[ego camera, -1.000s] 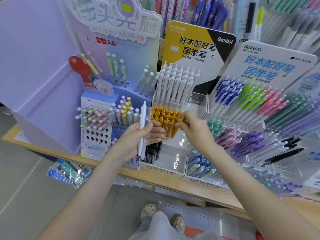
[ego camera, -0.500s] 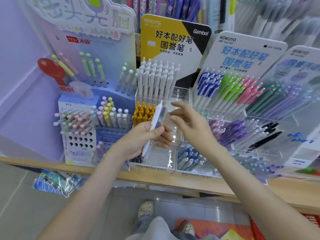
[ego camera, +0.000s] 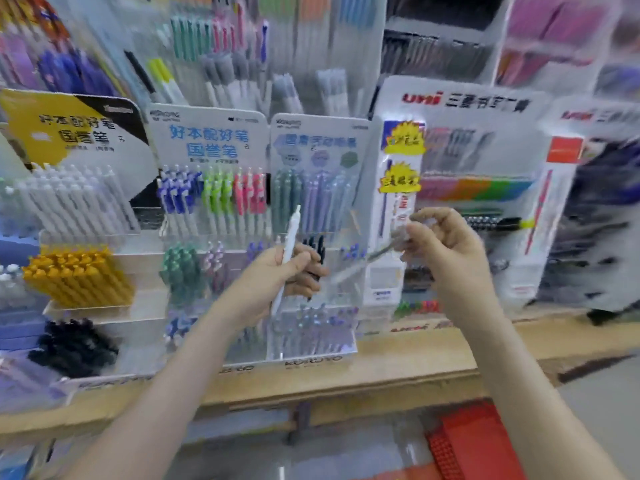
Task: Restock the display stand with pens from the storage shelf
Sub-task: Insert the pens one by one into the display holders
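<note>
View swung right along wooden shelf (ego camera: 398,374) to uni display (ego camera: 464,140).

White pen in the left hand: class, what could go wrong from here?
1. The left hand grips the white pen with much of its barrel free above the grip; it might slip and drop.
2. The row of white pens stands far to the left, so this one could land in a wrong display.
3. The right hand pinches a blurred clear item close to packed upright pens and may knock them.
</note>
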A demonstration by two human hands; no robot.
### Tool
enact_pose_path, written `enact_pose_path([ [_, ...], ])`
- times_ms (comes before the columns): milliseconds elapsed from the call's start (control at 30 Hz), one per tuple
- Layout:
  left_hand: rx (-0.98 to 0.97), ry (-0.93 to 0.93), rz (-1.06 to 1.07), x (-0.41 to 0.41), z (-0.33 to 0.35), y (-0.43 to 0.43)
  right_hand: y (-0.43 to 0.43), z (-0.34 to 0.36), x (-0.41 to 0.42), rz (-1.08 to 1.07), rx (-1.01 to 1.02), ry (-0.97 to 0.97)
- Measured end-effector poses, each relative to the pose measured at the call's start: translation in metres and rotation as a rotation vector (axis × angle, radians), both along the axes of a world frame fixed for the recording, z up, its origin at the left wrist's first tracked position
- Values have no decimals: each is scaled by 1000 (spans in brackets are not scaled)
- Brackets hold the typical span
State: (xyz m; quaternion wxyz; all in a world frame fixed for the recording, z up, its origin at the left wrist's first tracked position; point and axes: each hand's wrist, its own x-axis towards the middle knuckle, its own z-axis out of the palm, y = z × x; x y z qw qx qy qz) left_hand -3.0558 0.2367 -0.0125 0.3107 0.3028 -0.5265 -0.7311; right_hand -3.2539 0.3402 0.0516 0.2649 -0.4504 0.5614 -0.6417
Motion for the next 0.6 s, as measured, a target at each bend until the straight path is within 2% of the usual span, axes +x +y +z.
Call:
enact_pose_path([
  [233,-168,-53,-37,-130,39,40,48,34,-137,-204,-44,236],
  [433,-299,-55,23,-193,71,14,4,73,-209,-373,-278,357],
  [600,-349,3,120,-237,85,-15,-46,77,-255,-410,-292,552],
])
